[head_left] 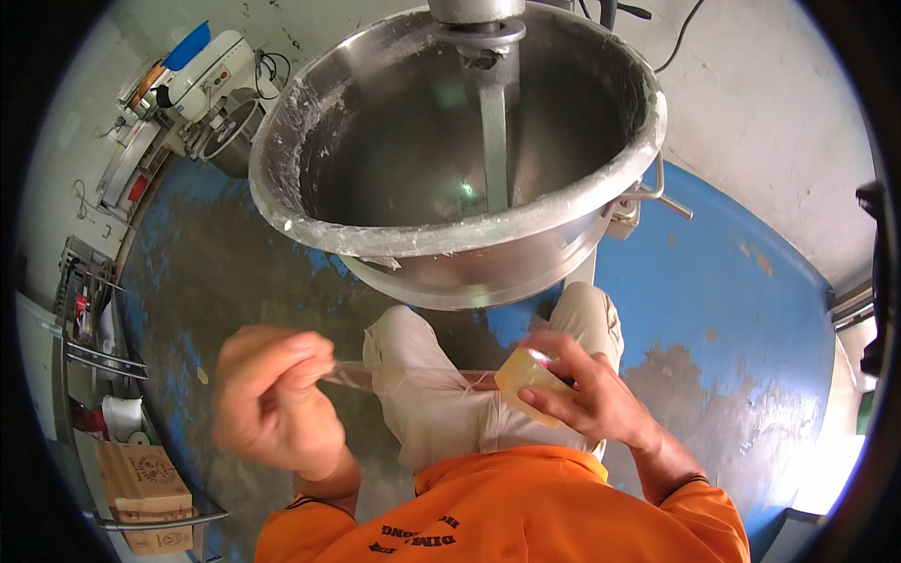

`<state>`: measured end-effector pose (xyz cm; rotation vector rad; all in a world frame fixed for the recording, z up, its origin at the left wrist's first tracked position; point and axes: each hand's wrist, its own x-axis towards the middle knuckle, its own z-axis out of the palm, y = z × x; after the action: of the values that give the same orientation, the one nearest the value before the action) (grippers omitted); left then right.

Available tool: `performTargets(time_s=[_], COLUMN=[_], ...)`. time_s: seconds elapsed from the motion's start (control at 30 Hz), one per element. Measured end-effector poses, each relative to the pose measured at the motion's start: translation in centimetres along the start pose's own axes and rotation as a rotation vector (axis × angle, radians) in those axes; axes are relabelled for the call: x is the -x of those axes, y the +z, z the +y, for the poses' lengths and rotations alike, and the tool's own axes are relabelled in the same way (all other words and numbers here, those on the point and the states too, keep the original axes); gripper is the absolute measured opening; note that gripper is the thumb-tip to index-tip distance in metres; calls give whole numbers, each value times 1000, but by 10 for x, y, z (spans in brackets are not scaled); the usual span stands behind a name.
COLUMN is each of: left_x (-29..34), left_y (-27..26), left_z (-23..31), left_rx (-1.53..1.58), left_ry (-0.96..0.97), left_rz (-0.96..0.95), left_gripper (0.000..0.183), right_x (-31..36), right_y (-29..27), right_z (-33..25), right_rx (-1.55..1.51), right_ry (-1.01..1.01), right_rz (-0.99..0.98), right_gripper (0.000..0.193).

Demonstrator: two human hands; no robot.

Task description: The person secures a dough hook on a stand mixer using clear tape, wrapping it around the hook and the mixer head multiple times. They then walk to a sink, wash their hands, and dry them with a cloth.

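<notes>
My right hand point(593, 394) grips a roll of clear, yellowish adhesive tape point(526, 383), thumb on the near side and fingers over the top. From the roll a thin see-through tape strip point(352, 375) stretches left across my lap. My left hand point(280, 399) pinches the free end of that strip between thumb and fingers; it is slightly blurred. Just beyond both hands stands a large steel mixing bowl point(450, 267), its rim crusted with whitish dried residue. A metal mixing attachment point(495, 141) hangs down into the bowl from above.
A handle point(664, 202) juts from the bowl's right side. At the far left stand a white mixer point(208, 75) and a smaller steel bowl point(230, 141). Metal shelving point(108, 357) with a cardboard box point(145, 488) lines the left side. The blue floor paint point(723, 272) is worn.
</notes>
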<state>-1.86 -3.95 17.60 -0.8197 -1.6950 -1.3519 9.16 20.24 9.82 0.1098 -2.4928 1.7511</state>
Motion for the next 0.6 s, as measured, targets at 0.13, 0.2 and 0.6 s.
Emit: performTargets(time_s=[0.13, 0.2, 0.6], left_x=[-8, -9, -7], left_y=[-21, -33, -48], left_z=[5, 12, 27], left_rx=[306, 653, 1033], left_ry=[51, 65, 122], left_rz=[264, 366, 492], left_gripper=[6, 9, 17], right_x=[-3, 7, 17], right_y=[-27, -43, -34], right_z=[-40, -70, -126], right_rx=[375, 583, 508], right_ry=[-547, -696, -900], right_rz=[121, 145, 275], right_gripper=[26, 26, 32])
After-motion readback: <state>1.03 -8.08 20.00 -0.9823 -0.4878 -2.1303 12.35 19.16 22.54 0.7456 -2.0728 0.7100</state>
